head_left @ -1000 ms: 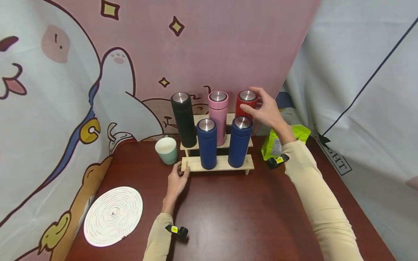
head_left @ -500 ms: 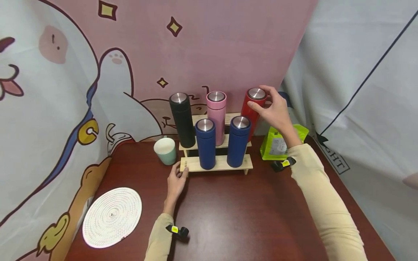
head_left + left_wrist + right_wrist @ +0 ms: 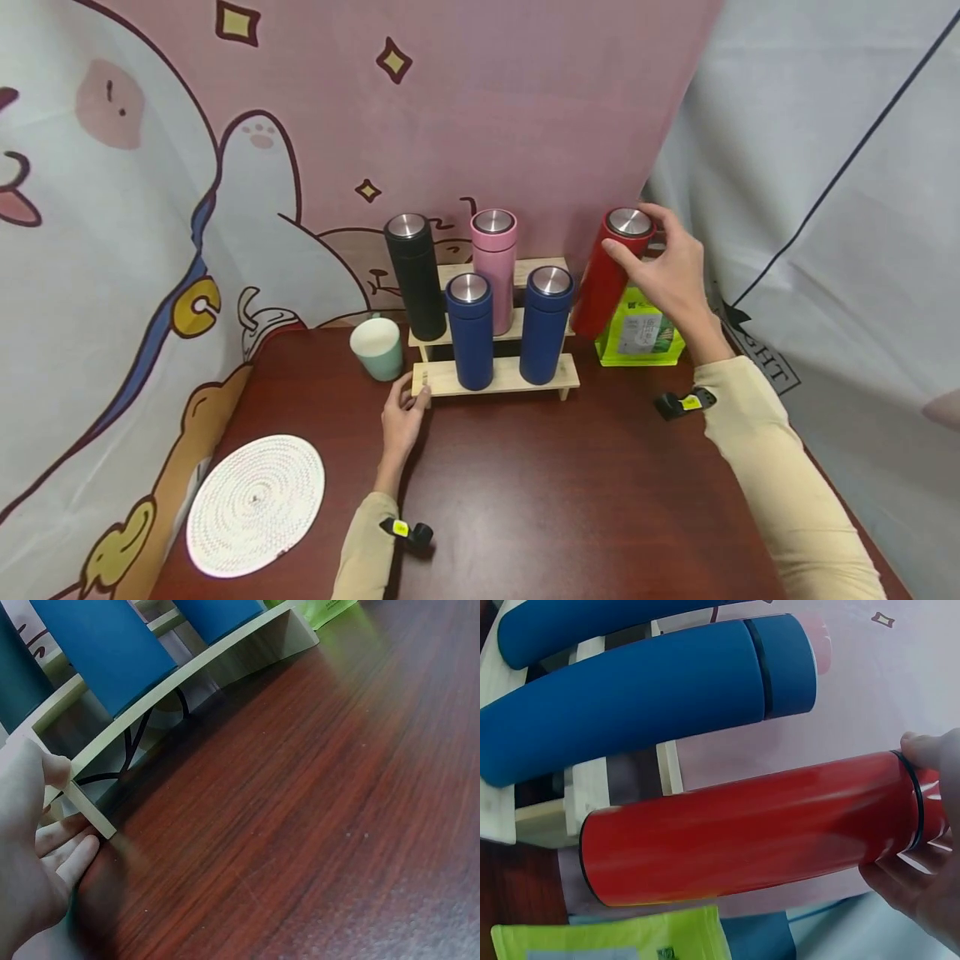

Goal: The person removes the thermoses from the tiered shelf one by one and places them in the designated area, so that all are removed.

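Observation:
My right hand (image 3: 678,271) grips a red thermos bottle (image 3: 606,279) around its top, beside the right end of a tiered wooden rack (image 3: 510,377). In the right wrist view the whole length of the red thermos (image 3: 742,832) shows, thumb and fingers around its cap end. My left hand (image 3: 401,421) pinches the front left corner of the rack's lowest step; the left wrist view shows the thumb on top and fingers by the leg (image 3: 91,810). On the rack stand a black thermos (image 3: 418,279), a pink one (image 3: 495,267) and two blue ones (image 3: 471,333).
A pale green mug (image 3: 378,348) stands left of the rack. A round white woven mat (image 3: 255,504) lies at the table's left. Behind the red thermos stands a lime green bag (image 3: 637,333). A printed cloth wall (image 3: 525,108) rises behind the rack.
My right hand has carried the red thermos off the rack's back right and out to the right, past the rack's end. The left hand stays on the rack's corner.

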The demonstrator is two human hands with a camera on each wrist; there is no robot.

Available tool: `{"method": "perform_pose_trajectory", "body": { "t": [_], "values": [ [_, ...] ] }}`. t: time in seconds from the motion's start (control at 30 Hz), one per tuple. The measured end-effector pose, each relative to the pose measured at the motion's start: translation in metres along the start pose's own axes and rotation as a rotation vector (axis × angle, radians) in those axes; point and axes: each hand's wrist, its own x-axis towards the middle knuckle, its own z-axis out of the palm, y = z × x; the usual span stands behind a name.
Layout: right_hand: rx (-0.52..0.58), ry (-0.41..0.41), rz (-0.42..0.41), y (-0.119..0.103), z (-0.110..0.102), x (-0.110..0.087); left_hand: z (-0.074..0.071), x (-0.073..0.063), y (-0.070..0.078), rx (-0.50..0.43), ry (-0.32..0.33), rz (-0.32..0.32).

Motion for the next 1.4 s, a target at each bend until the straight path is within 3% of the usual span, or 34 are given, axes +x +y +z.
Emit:
{"method": "perform_pose_trajectory", "body": {
  "t": [0.23, 0.53, 0.9, 1.4],
  "values": [
    [-0.026, 0.005, 0.027, 0.010, -0.017, -0.018, 0.001, 0.000, -0.004, -0.017, 0.046, -0.008],
    [-0.044, 0.010, 0.079, 0.028, -0.039, -0.043, 0.000, 0.000, -0.003, -0.045, 0.049, -0.002],
    [-0.127, -0.006, 0.201, 0.047, -0.061, -0.073, -0.001, -0.001, -0.004, -0.043, 0.049, -0.002],
    [-0.190, -0.011, 0.355, 0.084, -0.093, -0.097, 0.003, 0.004, -0.006, -0.052, 0.027, 0.000]
  ]
}}
